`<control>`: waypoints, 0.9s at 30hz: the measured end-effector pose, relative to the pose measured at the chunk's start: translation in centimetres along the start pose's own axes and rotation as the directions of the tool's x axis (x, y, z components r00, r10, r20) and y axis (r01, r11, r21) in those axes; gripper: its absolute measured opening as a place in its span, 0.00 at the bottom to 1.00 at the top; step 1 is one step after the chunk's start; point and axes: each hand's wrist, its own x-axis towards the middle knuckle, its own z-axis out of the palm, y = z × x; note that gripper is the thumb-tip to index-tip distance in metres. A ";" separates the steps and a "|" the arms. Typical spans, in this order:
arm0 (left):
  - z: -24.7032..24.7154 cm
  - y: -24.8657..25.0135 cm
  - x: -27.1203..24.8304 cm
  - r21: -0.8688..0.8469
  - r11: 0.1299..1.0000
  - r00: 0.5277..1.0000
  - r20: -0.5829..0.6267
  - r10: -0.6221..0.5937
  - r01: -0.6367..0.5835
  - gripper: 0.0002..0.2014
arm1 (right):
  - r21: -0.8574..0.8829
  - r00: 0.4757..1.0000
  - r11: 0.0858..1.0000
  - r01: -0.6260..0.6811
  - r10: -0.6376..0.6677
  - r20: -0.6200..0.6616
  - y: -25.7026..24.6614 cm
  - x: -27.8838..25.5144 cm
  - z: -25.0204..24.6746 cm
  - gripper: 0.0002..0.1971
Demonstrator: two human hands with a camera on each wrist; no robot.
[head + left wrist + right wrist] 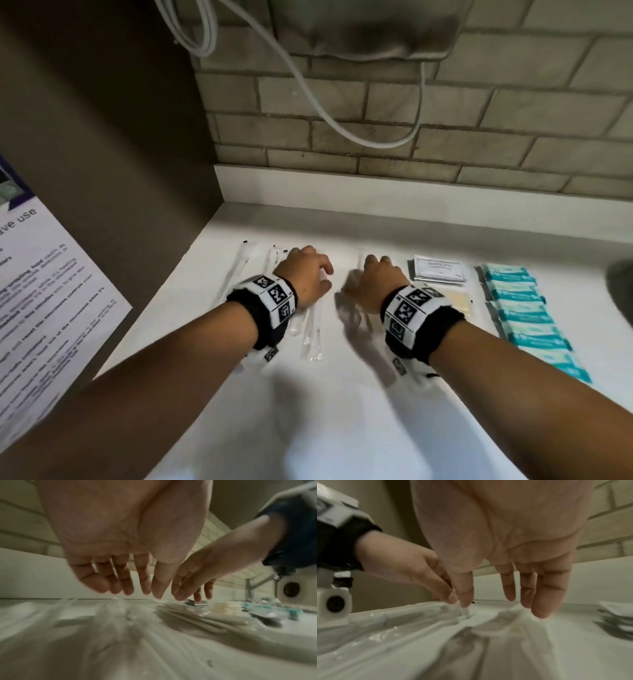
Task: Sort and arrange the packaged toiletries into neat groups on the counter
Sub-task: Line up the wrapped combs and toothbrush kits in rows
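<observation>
My left hand (310, 274) hovers over long clear-wrapped white sticks (313, 339) on the white counter (342, 411). Its fingers (127, 586) point straight down just above the wrappers (118, 609) and hold nothing. My right hand (373, 277) is close beside it, over more clear wrappers (356, 318), fingers (541, 601) straight, thumb tip touching a wrapper (467, 610). More wrapped sticks (239, 267) lie further left. To the right are stacked white sachets (438, 270), a beige packet (452, 301) and a row of teal packets (527, 308).
A dark side panel (120, 137) with a printed notice (51, 291) closes the left. The brick wall (479, 120) behind carries a white cable (308, 85) and a grey pouch (363, 27). A dark blurred object (620, 281) sits at the right edge.
</observation>
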 end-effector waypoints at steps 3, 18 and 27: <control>0.9 0.9 0.2 0.224 0.975 0.990 0.135 -0.039 0.008 0.21 | 0.040 0.996 0.996 -0.084 0.083 0.027 0.4 -0.2 0.5 0.37; 0.1 -5.1 0.8 0.244 0.969 0.975 0.208 -0.080 0.027 0.25 | 0.165 1.000 0.986 -0.024 0.021 0.017 -2.2 -0.4 2.3 0.23; -0.4 -5.8 0.3 0.262 0.965 0.982 0.173 -0.081 0.033 0.25 | 0.186 1.000 0.982 0.012 -0.017 0.025 -3.4 -0.4 2.7 0.25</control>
